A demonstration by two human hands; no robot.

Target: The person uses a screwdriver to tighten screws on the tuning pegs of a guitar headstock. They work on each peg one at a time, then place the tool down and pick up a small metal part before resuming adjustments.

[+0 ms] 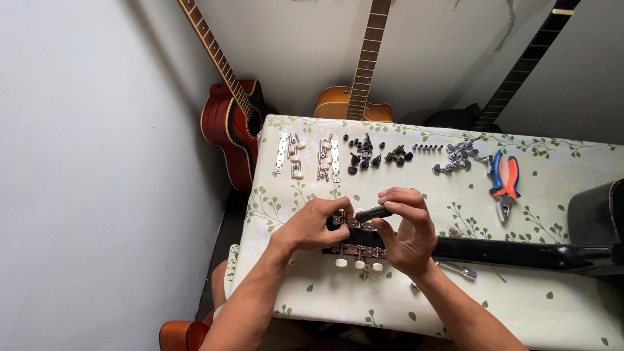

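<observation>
A black guitar lies across the table, its neck (520, 252) running right and its headstock (356, 238) under my hands. My left hand (316, 224) pinches the tuner strip on the headstock's far edge. My right hand (406, 227) grips a black-handled screwdriver (373, 212), its tip pointing at that same strip. Three cream tuner knobs (358, 262) stick out along the headstock's near edge.
On the leaf-patterned tablecloth (312, 286) lie spare tuner strips (307, 158), several black pegs (374, 155), chrome tuners (458, 156), orange-and-blue pliers (504, 182) and a small chrome wrench (457, 269). A red guitar (231, 123), an amber guitar (354, 104) and a dark guitar neck (526, 58) lean on the walls.
</observation>
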